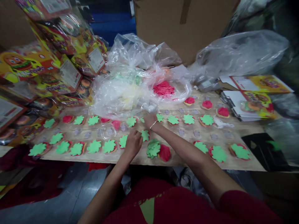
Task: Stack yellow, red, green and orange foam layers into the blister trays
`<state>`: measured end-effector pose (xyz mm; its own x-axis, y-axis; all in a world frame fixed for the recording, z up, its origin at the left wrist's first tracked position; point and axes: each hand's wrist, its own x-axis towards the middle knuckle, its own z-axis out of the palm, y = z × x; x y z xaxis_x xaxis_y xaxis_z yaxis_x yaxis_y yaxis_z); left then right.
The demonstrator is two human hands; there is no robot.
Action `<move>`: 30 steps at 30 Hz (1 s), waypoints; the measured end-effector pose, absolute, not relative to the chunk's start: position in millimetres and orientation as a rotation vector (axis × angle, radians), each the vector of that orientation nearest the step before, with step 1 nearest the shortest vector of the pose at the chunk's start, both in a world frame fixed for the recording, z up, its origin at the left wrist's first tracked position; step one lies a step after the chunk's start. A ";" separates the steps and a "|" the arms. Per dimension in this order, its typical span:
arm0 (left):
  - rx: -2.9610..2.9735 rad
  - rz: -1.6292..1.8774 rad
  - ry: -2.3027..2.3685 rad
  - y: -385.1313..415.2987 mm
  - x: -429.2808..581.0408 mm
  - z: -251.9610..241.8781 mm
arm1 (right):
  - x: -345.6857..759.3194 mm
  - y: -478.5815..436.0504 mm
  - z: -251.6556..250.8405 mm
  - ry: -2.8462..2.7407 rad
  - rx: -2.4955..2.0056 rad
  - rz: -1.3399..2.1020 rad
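Reaching right hand [150, 120]: out ahead of my left, over the middle of the far line of green-topped pieces; its fingers are blurred and partly hidden, so I cannot tell how wide they stand or whether they pinch anything.
Curled left hand [134, 142]: nearer my body, fingers bent inward just beside a green leaf shape [145, 135]; I cannot tell whether they have hold of it.
Rows on the wood: more green leaf shapes lie left and right of my hands on the wooden tabletop [251, 160], most over red layers, spaced out presumably so I can work on each without disturbing its neighbour.
Stack by my waist: a green stack [153, 148] sits against a red pile [164, 153], close to my body, probably for a short reach.
Red tops: three red-topped pieces [207, 105] at the far right carry no green.
Open bag: a clear plastic bag [185, 93] holds loose red pieces [163, 89] beyond my right hand, its mouth spread, I judge, for easy access.
Burger boxes: printed boxes [58, 74] are piled at my left, seemingly to leave the middle for my hands.
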<state>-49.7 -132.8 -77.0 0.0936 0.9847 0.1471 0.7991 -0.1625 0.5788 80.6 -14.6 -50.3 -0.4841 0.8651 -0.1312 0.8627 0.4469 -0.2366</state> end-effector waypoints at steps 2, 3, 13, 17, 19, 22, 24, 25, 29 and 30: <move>1.615 1.023 1.699 -129.4 -46.5 -72.6 | 91.6 -25.3 -41.7 -2.615 -1.517 0.358; 1.352 1.135 1.620 -126.8 -43.5 -69.0 | 97.8 -33.5 -37.2 -2.583 -1.438 0.295; 0.357 1.184 0.915 -115.6 -11.2 -30.4 | 150.7 -107.7 -33.0 -2.251 -0.551 0.485; 0.510 1.117 0.971 -119.5 -4.6 -24.3 | 167.8 -112.1 -34.1 -2.062 -0.617 0.718; 0.622 1.080 1.023 -121.1 0.6 -21.6 | 172.0 -111.9 -33.7 -1.942 -0.766 0.765; 0.773 1.020 1.096 -123.1 13.8 -20.4 | 174.9 -110.1 -32.9 -1.774 -1.070 0.736; 0.828 0.984 1.091 -122.9 27.1 -23.1 | 178.0 -109.2 -32.8 -1.731 -1.170 0.754; 0.834 0.971 1.074 -122.1 34.9 -25.3 | 180.7 -109.1 -33.3 -1.718 -1.165 0.790; 0.803 0.970 1.027 -118.8 66.7 -34.1 | 205.0 -108.3 -42.4 -1.576 -1.059 1.041; 0.807 0.961 1.036 -119.2 72.0 -35.1 | 216.3 -106.9 -46.1 -1.490 -1.083 1.101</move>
